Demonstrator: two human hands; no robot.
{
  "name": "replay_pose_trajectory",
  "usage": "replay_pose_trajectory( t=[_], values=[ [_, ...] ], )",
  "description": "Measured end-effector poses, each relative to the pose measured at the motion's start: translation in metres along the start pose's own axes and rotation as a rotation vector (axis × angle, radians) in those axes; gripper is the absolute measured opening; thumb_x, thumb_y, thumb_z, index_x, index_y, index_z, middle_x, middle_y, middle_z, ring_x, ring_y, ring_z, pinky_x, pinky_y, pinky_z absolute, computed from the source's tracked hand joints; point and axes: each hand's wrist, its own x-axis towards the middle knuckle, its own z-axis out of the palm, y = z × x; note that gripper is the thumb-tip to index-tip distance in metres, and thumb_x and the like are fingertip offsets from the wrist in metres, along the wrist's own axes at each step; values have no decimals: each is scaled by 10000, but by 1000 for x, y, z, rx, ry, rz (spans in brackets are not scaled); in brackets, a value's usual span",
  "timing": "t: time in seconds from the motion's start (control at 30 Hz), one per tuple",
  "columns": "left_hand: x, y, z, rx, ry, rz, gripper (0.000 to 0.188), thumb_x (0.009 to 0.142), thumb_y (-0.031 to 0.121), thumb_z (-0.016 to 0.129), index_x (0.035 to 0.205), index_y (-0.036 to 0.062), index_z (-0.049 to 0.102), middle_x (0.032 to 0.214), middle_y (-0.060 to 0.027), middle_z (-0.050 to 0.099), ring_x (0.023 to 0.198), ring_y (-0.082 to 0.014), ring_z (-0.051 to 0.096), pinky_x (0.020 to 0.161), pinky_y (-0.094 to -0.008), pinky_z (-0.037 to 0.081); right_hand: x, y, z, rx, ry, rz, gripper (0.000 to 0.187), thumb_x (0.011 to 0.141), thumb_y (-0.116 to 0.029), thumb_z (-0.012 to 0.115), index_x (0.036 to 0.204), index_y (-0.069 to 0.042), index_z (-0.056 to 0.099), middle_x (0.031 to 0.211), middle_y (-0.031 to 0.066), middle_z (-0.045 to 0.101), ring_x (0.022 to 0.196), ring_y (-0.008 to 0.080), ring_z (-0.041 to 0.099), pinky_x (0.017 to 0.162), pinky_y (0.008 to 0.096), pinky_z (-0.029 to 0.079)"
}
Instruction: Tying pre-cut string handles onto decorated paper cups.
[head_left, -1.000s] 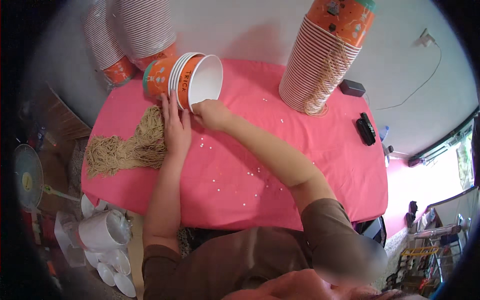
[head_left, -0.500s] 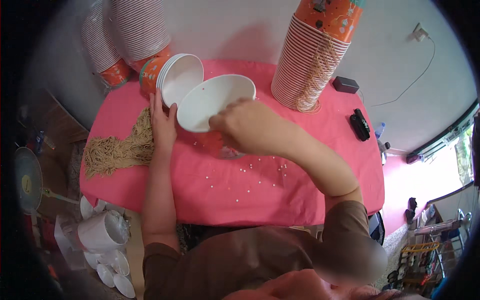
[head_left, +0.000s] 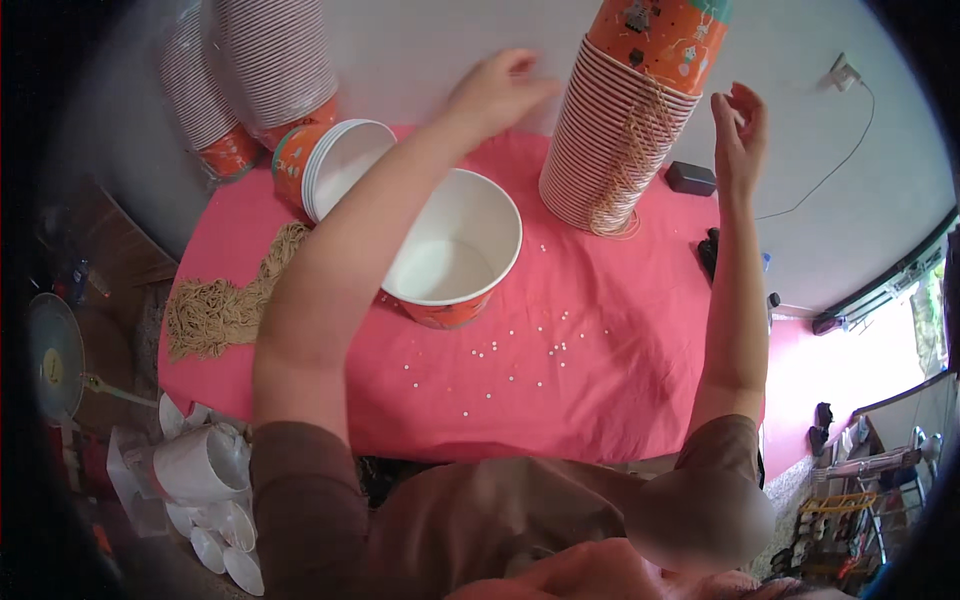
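The left hand [head_left: 505,90], a little blurred, is in the air left of the tall stack of buckets [head_left: 622,150], fingers loosely bent and nothing visible in its grasp. The right hand [head_left: 740,130] is raised on the stack's other side, thumb and fingers parted, also with nothing seen in it; neither appears to touch the stack. Whether the left fingertips are just in front of the stack or beside it, I cannot tell.

The stack stands upside down at the back of the pink-covered counter [head_left: 620,390], with thin tan string [head_left: 640,150] draped down its front. A single white-lined bucket [head_left: 455,250] stands mouth up near the middle, its left side behind the left forearm. That forearm also crosses in front of a few nested buckets [head_left: 345,165] lying on their side and part of a bundle of tan string [head_left: 220,315].

Small white bits [head_left: 512,332] are scattered across the cloth. A black box [head_left: 690,178] sits just right of the stack; a black object [head_left: 708,255] is partly hidden by the right forearm. Plastic-wrapped bucket stacks [head_left: 270,75] stand at the back left.
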Motion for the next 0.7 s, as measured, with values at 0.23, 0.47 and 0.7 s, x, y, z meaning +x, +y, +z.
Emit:
replay_pose_trajectory(
  t=[0.23,0.47,0.7],
  values=[
    [58,1,92,-323,132,-173,773,690,337,715,1283,-62,420,1289,-264,510,1174,-344,538,962,-398,456,3,2,12,-557,-228,-540,168,795,-97,684,956,-67,645,998,85,622,952,288,594,833,368,473],
    [65,2,117,-450,312,-206,761,685,262,656,1313,-34,344,1306,-257,452,1133,-383,536,963,-397,455,24,-1,10,-744,-396,-800,143,773,-85,667,894,-78,590,865,58,612,683,261,616,624,366,500],
    [65,21,116,-583,302,-225,707,670,139,626,1303,-15,351,1260,-244,474,1101,-355,547,965,-380,443,31,2,12,-815,-514,-782,256,786,-166,656,962,-63,500,915,89,606,664,296,636,570,404,516]
  ],
)
